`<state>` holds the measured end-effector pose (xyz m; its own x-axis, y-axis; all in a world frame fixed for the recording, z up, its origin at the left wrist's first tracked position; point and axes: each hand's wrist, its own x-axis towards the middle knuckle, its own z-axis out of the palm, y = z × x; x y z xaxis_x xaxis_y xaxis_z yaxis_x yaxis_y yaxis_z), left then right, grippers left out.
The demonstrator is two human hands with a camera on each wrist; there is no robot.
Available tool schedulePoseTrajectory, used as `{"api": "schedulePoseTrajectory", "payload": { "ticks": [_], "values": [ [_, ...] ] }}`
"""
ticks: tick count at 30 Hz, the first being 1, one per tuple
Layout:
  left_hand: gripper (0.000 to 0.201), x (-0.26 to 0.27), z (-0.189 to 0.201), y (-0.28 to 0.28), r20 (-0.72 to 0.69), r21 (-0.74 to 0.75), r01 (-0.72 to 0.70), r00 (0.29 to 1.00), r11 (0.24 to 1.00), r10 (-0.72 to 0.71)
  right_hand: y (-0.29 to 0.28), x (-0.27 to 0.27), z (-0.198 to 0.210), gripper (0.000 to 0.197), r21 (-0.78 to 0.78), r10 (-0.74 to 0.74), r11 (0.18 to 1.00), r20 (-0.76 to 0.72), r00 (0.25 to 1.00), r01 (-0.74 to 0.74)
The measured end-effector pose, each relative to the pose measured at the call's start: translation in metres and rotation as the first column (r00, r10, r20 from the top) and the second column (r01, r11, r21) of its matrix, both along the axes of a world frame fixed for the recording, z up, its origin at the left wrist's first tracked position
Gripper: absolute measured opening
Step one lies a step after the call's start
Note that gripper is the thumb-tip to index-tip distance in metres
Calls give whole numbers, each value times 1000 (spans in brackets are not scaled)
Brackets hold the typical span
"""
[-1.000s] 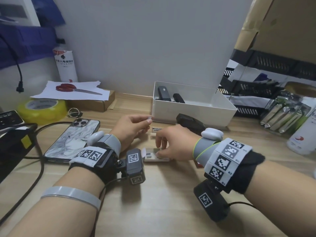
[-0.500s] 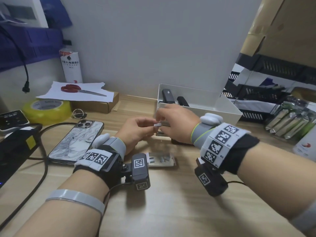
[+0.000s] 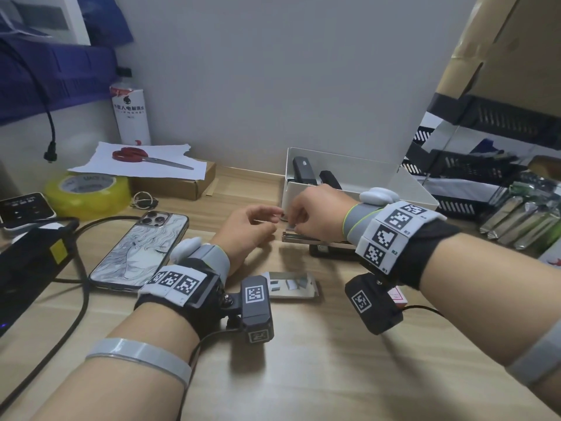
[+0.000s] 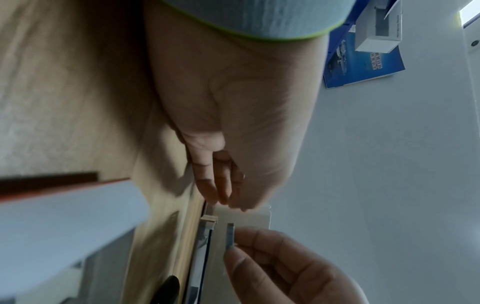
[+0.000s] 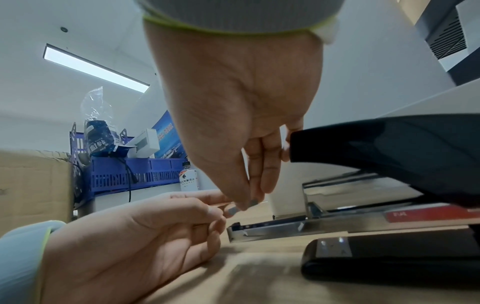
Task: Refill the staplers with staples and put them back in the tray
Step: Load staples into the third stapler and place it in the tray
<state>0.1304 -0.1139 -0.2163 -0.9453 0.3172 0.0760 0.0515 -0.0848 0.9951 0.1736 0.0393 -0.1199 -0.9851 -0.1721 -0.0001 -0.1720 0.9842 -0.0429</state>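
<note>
— Cardboard staple box lies open on the desk, nearest of all. Is anyone reaching into it?

— Not now. A second ago the right hand was down at it. It has since risen and gone forward.

— And the left hand?

— Just beyond the box, fingers loosely curled and empty. Half a second ago both hands met over a strip of staples; the left has since let go, as far as the wrist views show.

— So who has the strip?

— The right hand, pinching it between thumb and fingertips, just above the front end of the channel of the stapler. That stapler sits on the desk with its black top swung open. The strip isn't in the channel yet.

— What does that mean for the job?

— The handover looks done. I'd judge the next step is lowering the strip into the channel, then closing the top.

— And further back?

— The white tray holds two black staplers. The open one is outside it, just in front, so it has yet to be put back.
</note>
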Motion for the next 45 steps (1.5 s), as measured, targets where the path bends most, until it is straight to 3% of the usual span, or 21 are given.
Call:
{"api": "schedulePoseTrajectory", "payload": {
  "ticks": [5,17,27,30,32,35,37,43,45],
  "values": [
    [28,-1,-2,3,65,47,-4,998,999,1,0,-2,-5,17,7,16,1000,46,999,-16],
    [25,0,-3,3,29,-10,42,999,999,-42,1,-2,-9,15,-13,14,1000,58,998,-13],
    [27,2,-2,1,-16,-68,56,998,996,-57,3,5,-13,21,68,70,995,-57,996,-66],
    [24,2,-2,1,-45,-80,72,996,994,-76,-1,24,-6,12,66,135,990,-124,983,-127],
    [20,2,-3,1,-81,-127,100,991,987,-111,-7,40,-5,10,99,138,986,-43,989,-133],
    [20,1,-5,1,-103,-181,123,984,976,-143,-17,55,-12,28,168,66,982,139,988,-89],
    [20,0,-6,1,-107,-213,133,982,968,-159,-22,57,-19,32,182,32,981,146,989,-59],
    [19,2,-4,-1,-166,-270,147,966,952,-196,-22,54,-22,8,126,40,990,134,990,-57],
    [16,3,-3,-1,-160,-260,146,968,955,-192,-20,56,-21,9,125,18,992,129,992,-35]
  ]
}}
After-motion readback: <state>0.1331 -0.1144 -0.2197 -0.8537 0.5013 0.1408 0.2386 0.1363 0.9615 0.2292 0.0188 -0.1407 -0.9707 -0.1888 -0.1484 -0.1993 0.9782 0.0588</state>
